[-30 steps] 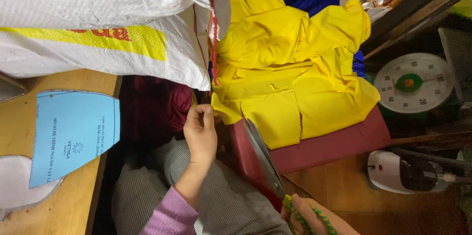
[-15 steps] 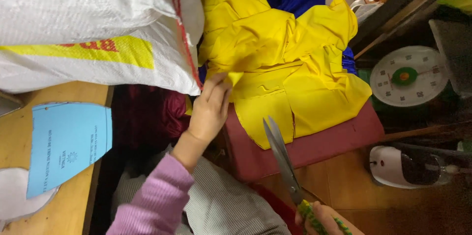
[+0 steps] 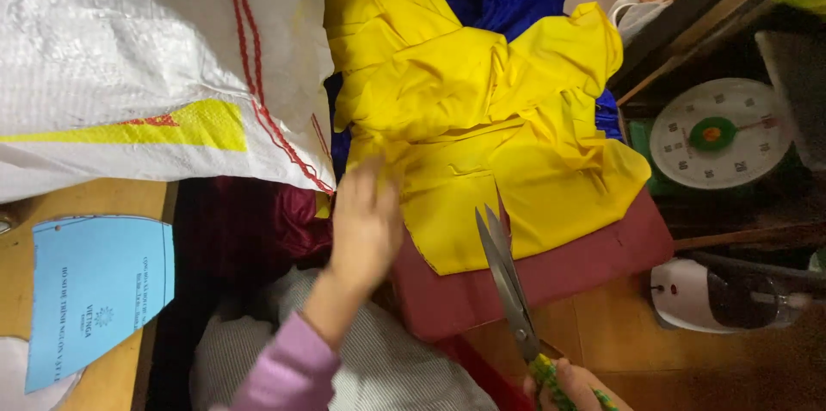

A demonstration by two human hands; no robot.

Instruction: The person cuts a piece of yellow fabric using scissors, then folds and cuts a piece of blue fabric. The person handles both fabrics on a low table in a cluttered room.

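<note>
My left hand (image 3: 366, 226), fingers loosely spread and blurred, lies flat on the near edge of the yellow fabric (image 3: 482, 127); my right hand (image 3: 568, 385) is wrapped around the scissors (image 3: 508, 282), blades nearly closed, tips at the hem. Cloth looks light, limp, probably slippery: pinch its edge beside the blades.

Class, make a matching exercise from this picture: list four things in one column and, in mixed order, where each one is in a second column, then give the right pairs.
Things:
1. scissors
2. yellow cloth
3. blue paper sheet
4. dial scale

Places:
A. on the wooden table at the left edge
B. at the right, under a dark shelf
C. held in the right hand, blades pointing up at the cloth
D. spread over the dark red cloth, by the left hand

Pairs: 1-C, 2-D, 3-A, 4-B
</note>
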